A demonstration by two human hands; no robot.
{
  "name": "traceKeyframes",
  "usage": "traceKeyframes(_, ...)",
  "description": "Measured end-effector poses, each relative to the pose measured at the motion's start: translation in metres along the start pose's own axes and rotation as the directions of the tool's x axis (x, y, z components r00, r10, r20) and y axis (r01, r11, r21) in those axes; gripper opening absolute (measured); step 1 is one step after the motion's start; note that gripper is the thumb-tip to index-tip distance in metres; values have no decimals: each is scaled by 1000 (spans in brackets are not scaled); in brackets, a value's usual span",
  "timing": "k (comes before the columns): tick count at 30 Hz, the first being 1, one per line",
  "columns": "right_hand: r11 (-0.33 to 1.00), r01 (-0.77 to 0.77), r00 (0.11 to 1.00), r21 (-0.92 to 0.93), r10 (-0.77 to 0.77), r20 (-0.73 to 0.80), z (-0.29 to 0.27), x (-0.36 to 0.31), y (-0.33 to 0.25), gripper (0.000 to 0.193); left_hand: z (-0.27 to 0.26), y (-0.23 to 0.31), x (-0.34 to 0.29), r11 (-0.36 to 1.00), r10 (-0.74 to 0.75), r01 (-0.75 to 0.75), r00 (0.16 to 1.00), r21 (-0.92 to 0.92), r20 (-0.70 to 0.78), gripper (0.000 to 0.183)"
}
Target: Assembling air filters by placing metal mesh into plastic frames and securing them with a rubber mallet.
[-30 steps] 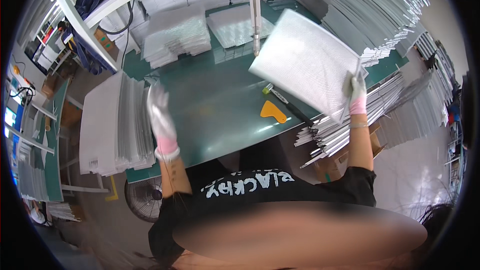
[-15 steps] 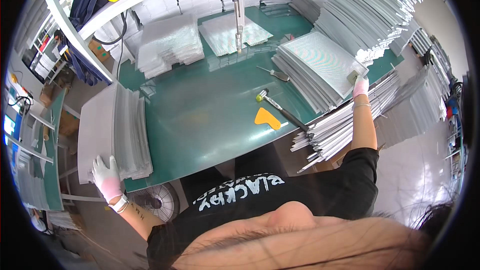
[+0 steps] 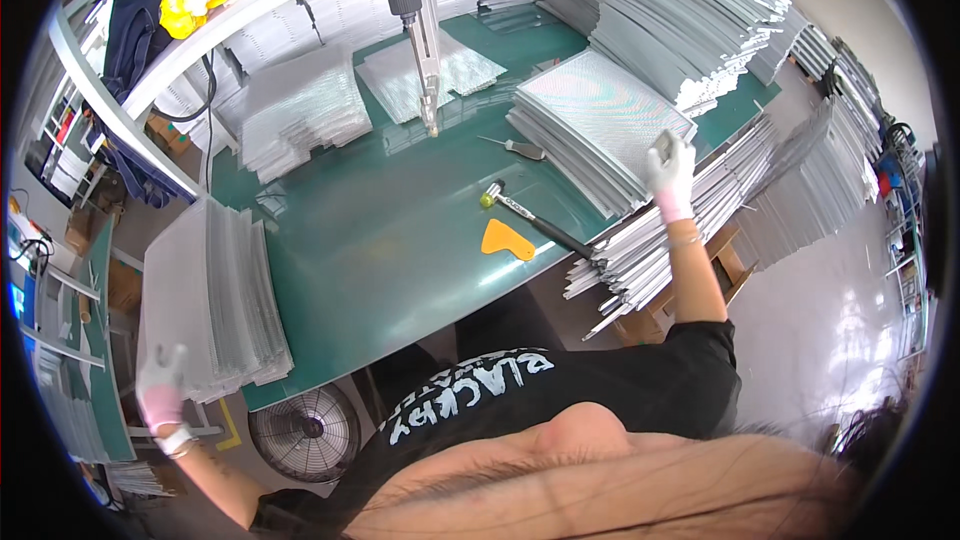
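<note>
White-gloved right hand [image 3: 670, 174], loosely curled

Green tabletop [image 3: 370, 250]: bright, soft white glare toward the near edge
Floor [image 3: 835, 340]: glossy reflections at right
Left hand [image 3: 162, 372]: blurred, outline soft
Mesh panel [image 3: 600, 100]: faint rainbow moiré
View's rim: black, straight edges bending

I see a round floor fan [image 3: 335, 430] right of the left hand [image 3: 162, 372], a yellow bag [image 3: 183, 8] and dark cloth [image 3: 130, 32] far beyond it, and an open cardboard box [image 3: 735, 265] below the right hand [image 3: 670, 170]
</note>
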State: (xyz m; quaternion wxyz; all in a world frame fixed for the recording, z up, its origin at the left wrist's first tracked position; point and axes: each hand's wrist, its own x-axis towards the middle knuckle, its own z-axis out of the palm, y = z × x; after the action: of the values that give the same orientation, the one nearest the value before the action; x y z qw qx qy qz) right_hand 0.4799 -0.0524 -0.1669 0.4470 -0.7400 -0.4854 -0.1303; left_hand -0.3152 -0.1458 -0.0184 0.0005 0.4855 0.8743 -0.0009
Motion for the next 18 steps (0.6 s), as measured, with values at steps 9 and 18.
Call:
traceKeyframes(9, 899, 334, 904, 282, -390, 174, 13, -112, -92, 26, -39, -50, -37, 275, 68, -318, 948, -907, -311, 59)
traceKeyframes(18, 931, 355, 739, -83, -225, 635, 52, -134, -97, 46, 138, 199, -137, 719, 596, -635, 773, -284, -218, 66)
